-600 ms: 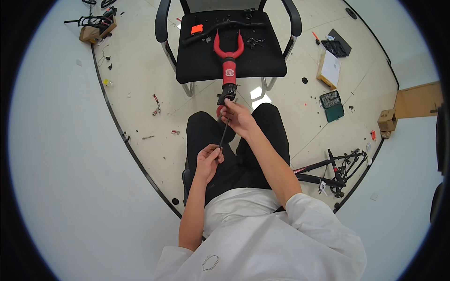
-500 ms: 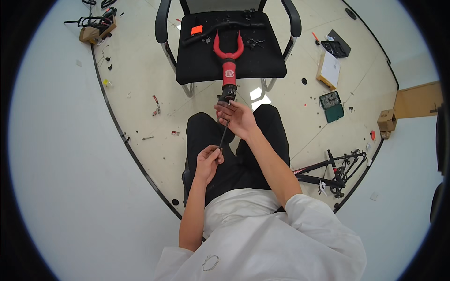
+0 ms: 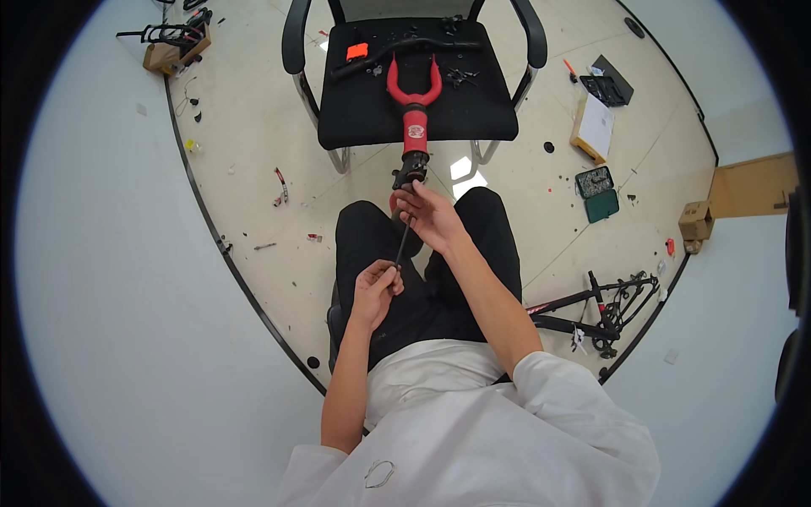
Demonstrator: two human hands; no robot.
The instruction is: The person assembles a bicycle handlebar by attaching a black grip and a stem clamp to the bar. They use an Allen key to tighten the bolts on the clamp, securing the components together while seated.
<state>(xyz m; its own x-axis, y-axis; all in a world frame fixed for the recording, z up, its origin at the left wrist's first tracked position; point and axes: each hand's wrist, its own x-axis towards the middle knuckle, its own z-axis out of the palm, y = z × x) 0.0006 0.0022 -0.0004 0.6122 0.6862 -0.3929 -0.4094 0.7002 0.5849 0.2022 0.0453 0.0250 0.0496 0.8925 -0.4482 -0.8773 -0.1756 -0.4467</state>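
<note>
My left hand [image 3: 374, 296] pinches the lower end of a thin dark rod [image 3: 403, 245], which slants up between my knees. At its top, my right hand [image 3: 429, 215] is closed about the black lower end of a red two-pronged bicycle fork [image 3: 415, 127]. The fingers hide where rod and fork end meet. The fork's prongs lie on the black chair seat [image 3: 363, 118], pointing away from me, and its black end overhangs the front edge toward my lap. Below that end, beside my right fingers, a small red curved piece [image 3: 394, 201] shows.
On the seat lie a black handlebar [image 3: 405, 48], an orange item [image 3: 357, 51] and small black parts [image 3: 460, 78]. Along the right floor are an open green case [image 3: 598, 193], a white-topped flat box [image 3: 594, 127] and a black bicycle frame [image 3: 591, 313]. Scattered parts lie at left.
The right fingers have shifted slightly around the black end of the fork. The left hand still holds the rod in nearly the same place.
</note>
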